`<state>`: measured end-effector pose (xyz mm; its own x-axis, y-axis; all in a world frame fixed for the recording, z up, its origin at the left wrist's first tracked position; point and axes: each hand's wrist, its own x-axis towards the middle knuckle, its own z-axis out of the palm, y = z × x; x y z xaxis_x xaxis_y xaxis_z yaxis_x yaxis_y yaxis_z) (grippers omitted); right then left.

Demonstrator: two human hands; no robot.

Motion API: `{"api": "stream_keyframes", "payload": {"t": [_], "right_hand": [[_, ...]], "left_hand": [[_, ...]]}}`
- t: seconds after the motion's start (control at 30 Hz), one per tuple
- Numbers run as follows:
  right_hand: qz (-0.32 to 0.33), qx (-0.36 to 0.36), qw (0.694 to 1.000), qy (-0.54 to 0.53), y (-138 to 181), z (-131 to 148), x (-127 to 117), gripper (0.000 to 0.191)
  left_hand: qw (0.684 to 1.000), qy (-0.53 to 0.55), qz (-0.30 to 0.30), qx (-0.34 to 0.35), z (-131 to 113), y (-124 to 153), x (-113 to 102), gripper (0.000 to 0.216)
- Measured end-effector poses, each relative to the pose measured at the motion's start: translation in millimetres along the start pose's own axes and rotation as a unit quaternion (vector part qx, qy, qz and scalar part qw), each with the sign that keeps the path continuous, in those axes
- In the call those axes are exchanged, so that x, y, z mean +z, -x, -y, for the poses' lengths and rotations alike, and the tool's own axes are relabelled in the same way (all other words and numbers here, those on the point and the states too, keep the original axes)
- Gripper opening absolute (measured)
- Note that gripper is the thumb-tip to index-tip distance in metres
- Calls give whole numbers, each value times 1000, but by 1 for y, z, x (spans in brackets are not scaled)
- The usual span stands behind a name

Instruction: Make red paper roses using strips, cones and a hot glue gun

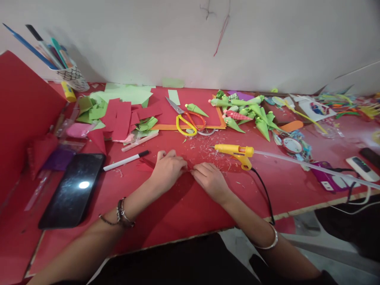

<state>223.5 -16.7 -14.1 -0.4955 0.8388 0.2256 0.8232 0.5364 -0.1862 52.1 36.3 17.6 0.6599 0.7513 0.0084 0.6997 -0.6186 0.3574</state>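
My left hand [168, 169] and my right hand [209, 179] rest knuckles-up on the red table [184, 213], fingertips meeting at a small piece of red paper [190, 169]. The fingers of both hands are curled and pressed onto it. What exactly they pinch is hard to make out against the red surface. A yellow glue gun [236, 152] lies just right of my right hand, its black cord running off the front edge. A white marker [126, 160] lies to the left of my left hand.
A black phone [74, 189] lies at front left. Scissors [185, 118] with yellow and orange handles sit on orange paper behind the hands. Red and green paper scraps [118, 113] pile at back left, green paper cones [249, 113] at back right. A pen cup [71, 75] stands by the wall.
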Motion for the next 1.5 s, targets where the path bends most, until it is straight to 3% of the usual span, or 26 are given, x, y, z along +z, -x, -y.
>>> {"api": "stream_keyframes", "payload": {"t": [0.23, 0.47, 0.67, 0.93, 1.13, 1.3, 1.5], "right_hand": [[26, 25, 999, -30, -4, 3, 0, 26], [19, 61, 996, -59, -8, 4, -2, 24], [19, 67, 993, -98, -9, 2, -3, 18], [17, 57, 983, -172, -7, -7, -3, 13], [26, 34, 997, -65, -9, -4, 0, 21], [18, 45, 998, -37, -8, 0, 8, 24], [7, 56, 998, -29, -8, 0, 8, 15]], "left_hand": [[1000, 15, -9, 16, 8, -2, 4, 11], [974, -136, -45, 174, 5, 16, 13, 20], [982, -121, -53, 137, 4, 19, 18, 23], [986, -90, -28, 138, 7, 9, 16, 22], [989, -96, -37, 104, 11, 10, 17, 20], [989, -113, -41, 90, 9, 12, 16, 14], [981, -134, -30, 136, 6, 10, 16, 23]]}}
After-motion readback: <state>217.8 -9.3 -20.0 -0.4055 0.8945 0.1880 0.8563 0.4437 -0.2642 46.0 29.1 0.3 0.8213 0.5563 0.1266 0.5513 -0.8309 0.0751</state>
